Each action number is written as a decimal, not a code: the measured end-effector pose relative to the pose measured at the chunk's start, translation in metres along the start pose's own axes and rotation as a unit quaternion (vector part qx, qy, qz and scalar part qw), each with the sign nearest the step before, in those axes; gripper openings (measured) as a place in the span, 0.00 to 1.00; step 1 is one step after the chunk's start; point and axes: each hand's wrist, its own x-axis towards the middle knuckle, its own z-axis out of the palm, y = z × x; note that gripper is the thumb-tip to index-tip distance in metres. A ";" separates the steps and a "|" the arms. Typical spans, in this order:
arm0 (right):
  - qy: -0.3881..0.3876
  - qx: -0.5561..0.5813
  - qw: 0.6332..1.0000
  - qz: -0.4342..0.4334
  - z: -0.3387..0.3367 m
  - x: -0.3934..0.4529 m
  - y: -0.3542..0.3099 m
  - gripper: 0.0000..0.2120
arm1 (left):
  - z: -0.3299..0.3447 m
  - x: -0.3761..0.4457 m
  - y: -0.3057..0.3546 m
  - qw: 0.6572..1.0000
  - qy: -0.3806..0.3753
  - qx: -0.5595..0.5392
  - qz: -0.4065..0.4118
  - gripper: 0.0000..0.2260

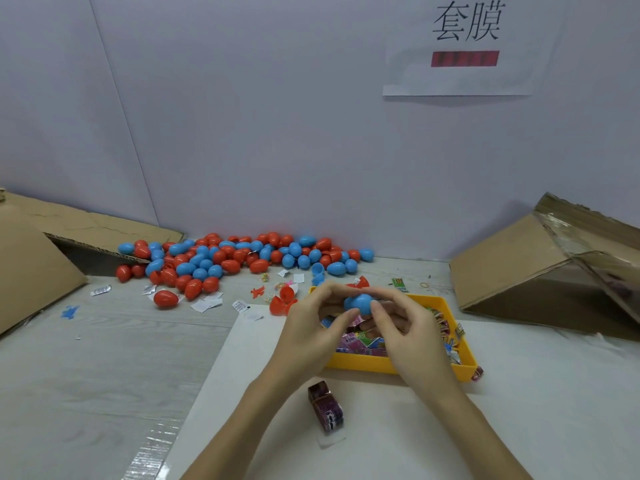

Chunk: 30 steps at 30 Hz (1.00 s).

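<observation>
A: Where's the egg?
B: The blue egg (360, 304) is in the air over the far end of the tray (360, 362), between the two hands. It's smooth, glossy plastic, lying sideways. I can't tell whether its halves are fully closed.
A: How are the hands on it?
B: The left hand (311, 325) pinches its left end, thumb below and fingers curled over the top. The right hand (408, 327) pinches the right end, with the thumb pad flat on the near side. Neither holds anything else.
A: And the tray?
B: Yellow plastic, rectangular, with shallow walls, on a smooth white sheet (519, 393). It's full of small, crinkly printed packets (363, 341) in pink, green and blue.
A: Anything nearer?
B: A dark, boxy bundle (327, 407) of printed paper lies on the sheet, just this side of the tray.
A: Farther off?
B: A pile (225, 261) of red and blue eggs lies against the far wall, left of centre. Open red halves (282, 301) lie just left of the tray, and paper slips are scattered over the grey wood-grain table (86, 358).
A: The sides?
B: Corrugated cardboard. The left box (31, 265) is tipped on its side, and the right box (512, 265) has shiny tape along its edge. A paper sign (464, 46) hangs on the far wall, to the right.
</observation>
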 end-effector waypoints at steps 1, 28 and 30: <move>-0.004 0.006 1.000 0.000 0.000 0.000 0.000 0.10 | -0.001 0.001 0.000 1.000 0.001 -0.010 0.000 0.12; -0.123 -0.380 0.913 -0.084 -0.007 0.005 0.018 0.14 | -0.010 0.004 -0.010 0.989 0.107 0.065 -0.084 0.08; -0.127 -0.401 0.903 -0.085 -0.005 0.005 0.020 0.16 | -0.009 0.004 -0.011 0.988 0.099 0.096 -0.072 0.08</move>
